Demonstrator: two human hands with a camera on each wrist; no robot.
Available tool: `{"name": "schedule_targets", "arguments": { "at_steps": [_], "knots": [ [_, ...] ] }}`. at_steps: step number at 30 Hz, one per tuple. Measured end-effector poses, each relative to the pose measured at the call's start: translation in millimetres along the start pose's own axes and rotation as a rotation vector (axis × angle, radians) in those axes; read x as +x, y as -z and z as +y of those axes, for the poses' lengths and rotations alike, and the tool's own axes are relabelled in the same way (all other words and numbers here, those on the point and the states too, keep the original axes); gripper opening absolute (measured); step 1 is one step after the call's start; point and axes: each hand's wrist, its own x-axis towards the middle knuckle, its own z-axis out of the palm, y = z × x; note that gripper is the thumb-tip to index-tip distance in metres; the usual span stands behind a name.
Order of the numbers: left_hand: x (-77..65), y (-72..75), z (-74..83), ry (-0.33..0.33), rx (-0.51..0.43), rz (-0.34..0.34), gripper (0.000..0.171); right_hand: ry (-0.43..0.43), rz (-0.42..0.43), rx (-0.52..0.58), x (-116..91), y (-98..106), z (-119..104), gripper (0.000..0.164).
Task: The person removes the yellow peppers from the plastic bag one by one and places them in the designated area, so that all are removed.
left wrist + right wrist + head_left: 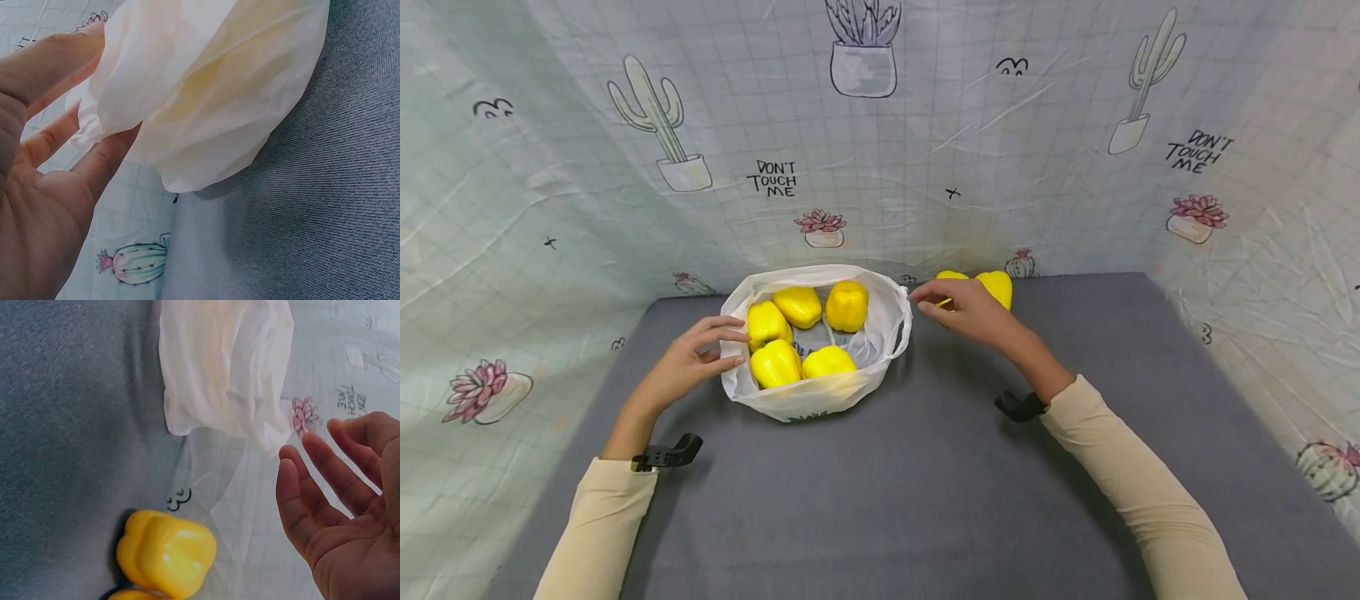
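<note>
A white plastic bag (808,404) stands with its mouth wide, and several yellow bell peppers (847,306) lie inside. My left hand (688,357) touches the bag's left rim with spread, nearly straight fingers; in the left wrist view the fingertips (119,150) meet the crumpled plastic. My right hand (973,310) hovers by the bag's right handle loop, its fingers loosely bent and holding nothing. Beyond that hand two more yellow bell peppers (998,287) rest on the table, partly covered by it in the head view; one bell pepper (165,553) shows well in the right wrist view.
The grey table (865,500) ends at a hanging curtain (895,142) printed with cacti, close behind the bag. The curtain also runs along both sides. A black wrist device (670,452) sits on each arm.
</note>
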Motion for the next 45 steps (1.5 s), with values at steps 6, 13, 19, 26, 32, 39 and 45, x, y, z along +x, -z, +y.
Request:
{"name": "schedule_targets", "arguments": {
  "at_steps": [6, 13, 19, 26, 32, 39, 45],
  "knots": [
    [0.3, -1.4, 2.5, -0.005, -0.002, -0.007, 0.034, 0.068, -0.03, -0.031, 8, -4, -8, 0.023],
    [-0.4, -1.6, 3.3, -0.024, 0.021, 0.001, 0.035, 0.095, -0.061, -0.067, 14, -6, -15, 0.022],
    [-1.2, -2.2, 3.2, -0.033, 0.014, 0.003, 0.035, 0.102, -0.107, -0.057, 19, -9, -21, 0.023],
    [-0.5, -2.4, 3.8, -0.051, 0.008, 0.003, 0.035, 0.117, -0.15, -0.089, 30, -12, -24, 0.024],
    [1.1, -3.2, 5.2, -0.051, 0.021, 0.001, 0.035, 0.142, -0.21, -0.141, 43, -14, -27, 0.023],
    [-0.5, -1.8, 8.4, -0.035, 0.039, 0.002, 0.034, 0.17, -0.341, -0.13, 62, -19, -36, 0.023],
    [-3.7, -1.2, 7.4, -0.035, 0.041, 0.005, 0.035, 0.205, -0.488, -0.17, 79, -32, -38, 0.023]
  ]
}}
